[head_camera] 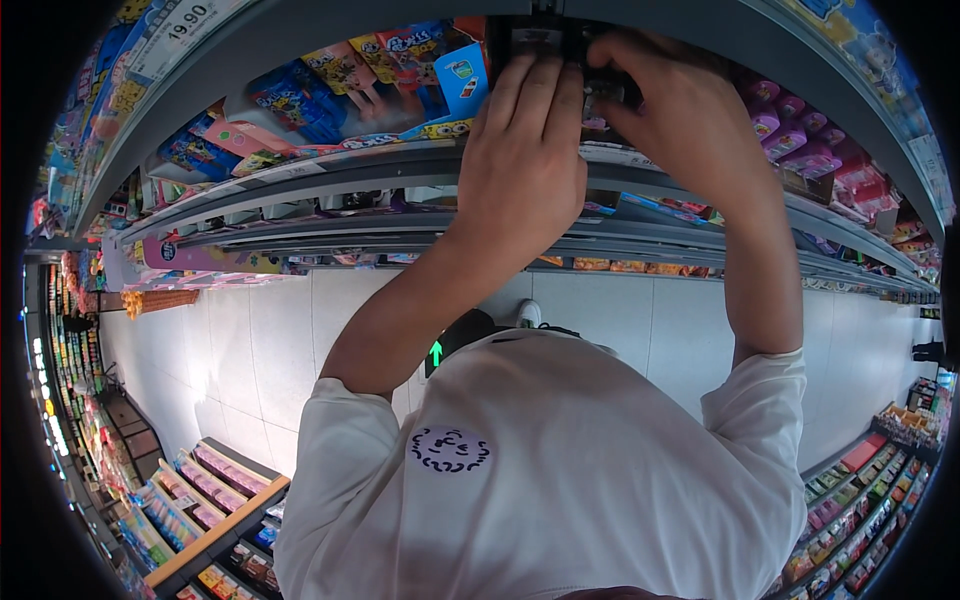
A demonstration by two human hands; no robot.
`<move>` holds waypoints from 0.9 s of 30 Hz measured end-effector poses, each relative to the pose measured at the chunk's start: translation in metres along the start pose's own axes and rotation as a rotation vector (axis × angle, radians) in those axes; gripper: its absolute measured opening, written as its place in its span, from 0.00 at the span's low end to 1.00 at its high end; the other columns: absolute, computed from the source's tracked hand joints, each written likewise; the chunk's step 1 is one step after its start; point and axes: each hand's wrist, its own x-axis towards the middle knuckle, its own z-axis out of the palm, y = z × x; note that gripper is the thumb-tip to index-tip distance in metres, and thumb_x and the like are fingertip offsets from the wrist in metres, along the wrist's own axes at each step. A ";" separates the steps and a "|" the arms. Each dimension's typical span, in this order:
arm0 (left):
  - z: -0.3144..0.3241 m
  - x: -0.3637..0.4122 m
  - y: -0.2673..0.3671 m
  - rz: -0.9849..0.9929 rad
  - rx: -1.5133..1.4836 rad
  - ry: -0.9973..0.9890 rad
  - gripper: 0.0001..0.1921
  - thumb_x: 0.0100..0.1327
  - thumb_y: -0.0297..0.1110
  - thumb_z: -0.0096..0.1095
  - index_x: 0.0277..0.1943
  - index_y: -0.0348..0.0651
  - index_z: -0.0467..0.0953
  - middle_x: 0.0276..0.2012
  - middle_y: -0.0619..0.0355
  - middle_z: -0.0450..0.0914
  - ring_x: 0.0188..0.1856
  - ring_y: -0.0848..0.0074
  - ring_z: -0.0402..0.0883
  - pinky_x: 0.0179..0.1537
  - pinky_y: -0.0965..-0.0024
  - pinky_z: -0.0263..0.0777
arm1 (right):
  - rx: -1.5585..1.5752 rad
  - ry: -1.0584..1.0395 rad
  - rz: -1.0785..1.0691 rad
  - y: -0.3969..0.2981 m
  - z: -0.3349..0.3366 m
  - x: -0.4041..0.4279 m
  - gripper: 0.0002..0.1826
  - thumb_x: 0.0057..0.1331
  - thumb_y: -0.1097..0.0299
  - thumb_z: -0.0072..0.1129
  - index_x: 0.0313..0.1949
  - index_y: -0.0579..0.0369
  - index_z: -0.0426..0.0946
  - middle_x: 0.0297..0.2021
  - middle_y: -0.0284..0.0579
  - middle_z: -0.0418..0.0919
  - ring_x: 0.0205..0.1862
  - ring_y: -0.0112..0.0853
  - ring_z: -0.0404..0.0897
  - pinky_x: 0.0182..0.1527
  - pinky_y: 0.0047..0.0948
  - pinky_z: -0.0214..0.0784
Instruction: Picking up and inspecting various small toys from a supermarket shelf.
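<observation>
My left hand (525,150) reaches onto a store shelf, its fingers extended close together over a dark package or box whose kind I cannot tell. To its right, my right hand (667,112) curves around a small dark item with a clear part (606,93); the thumb and a finger stand apart at its side. Shadow and the fingers hide much of what both hands touch. Left of the hands stands an open blue display box (463,79) with blue candy packets (296,101). Purple plastic-packed items (799,139) fill the shelf at the right.
A grey shelf edge (375,169) with price tags runs below the hands, and an upper shelf edge (660,22) curves above them. Lower shelves hold more packets. Behind me are the tiled floor (262,352) and display racks (217,525) at lower left and right (862,510).
</observation>
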 end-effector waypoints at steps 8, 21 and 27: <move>0.000 0.003 -0.003 0.005 0.003 0.003 0.25 0.51 0.22 0.62 0.55 0.28 0.73 0.54 0.44 0.72 0.62 0.55 0.71 0.60 0.60 0.69 | -0.056 -0.061 0.033 -0.002 0.002 0.003 0.19 0.53 0.70 0.68 0.46 0.53 0.76 0.42 0.46 0.79 0.36 0.47 0.81 0.38 0.42 0.72; -0.001 0.003 -0.002 0.015 0.021 0.011 0.24 0.51 0.23 0.62 0.54 0.29 0.74 0.54 0.45 0.73 0.61 0.56 0.71 0.59 0.61 0.71 | -0.048 0.020 -0.084 0.004 0.002 0.001 0.18 0.51 0.71 0.69 0.42 0.56 0.78 0.41 0.44 0.80 0.40 0.46 0.80 0.43 0.39 0.72; -0.003 0.003 -0.003 0.007 0.007 -0.008 0.26 0.50 0.23 0.63 0.55 0.31 0.73 0.55 0.46 0.72 0.61 0.57 0.71 0.59 0.60 0.70 | 0.025 -0.051 0.074 -0.004 -0.008 0.001 0.16 0.54 0.71 0.69 0.43 0.55 0.78 0.37 0.46 0.81 0.32 0.42 0.82 0.36 0.37 0.73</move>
